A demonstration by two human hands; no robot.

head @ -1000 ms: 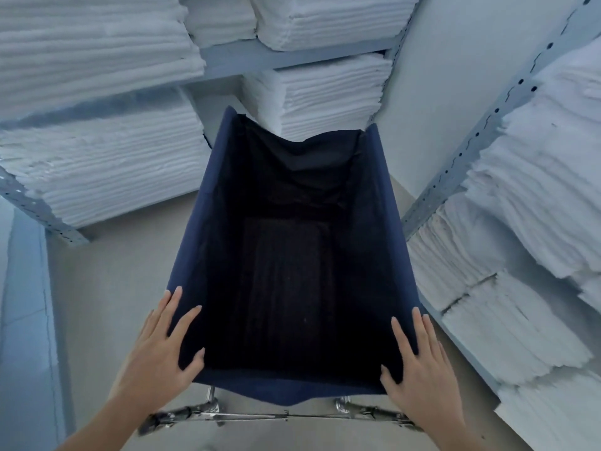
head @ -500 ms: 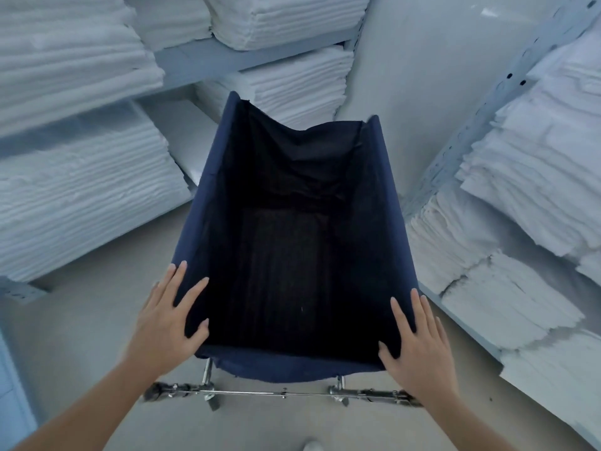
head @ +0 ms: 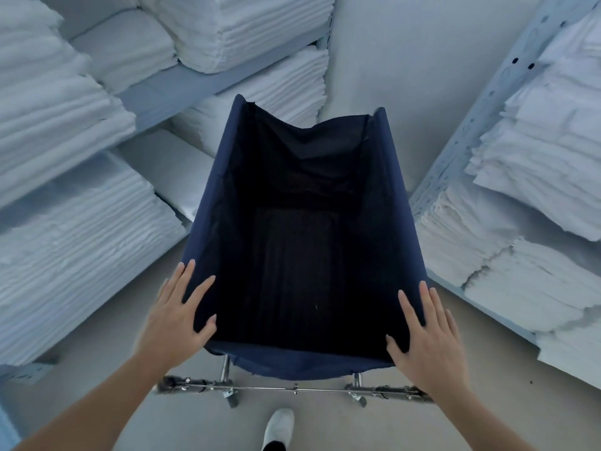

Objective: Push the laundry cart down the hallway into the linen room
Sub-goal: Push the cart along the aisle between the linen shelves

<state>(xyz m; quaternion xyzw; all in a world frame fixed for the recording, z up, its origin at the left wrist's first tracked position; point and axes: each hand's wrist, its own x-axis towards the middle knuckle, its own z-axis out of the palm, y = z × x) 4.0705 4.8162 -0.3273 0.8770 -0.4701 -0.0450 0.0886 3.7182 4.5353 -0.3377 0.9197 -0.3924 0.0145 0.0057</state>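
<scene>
- Now the navy laundry cart sits between linen shelves, floor clear each side.
- Bag empty, dark inside.
- Left hand and right hand flat, fingers spread, on the near corners.

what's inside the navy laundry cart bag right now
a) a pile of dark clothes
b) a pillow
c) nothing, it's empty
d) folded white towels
c: the inside of the navy cart bag shows only bare dark fabric down to its bottom, while the folded white linens all sit on the shelves beside it, and the left hand and right hand rest flat on its near corners.
</scene>
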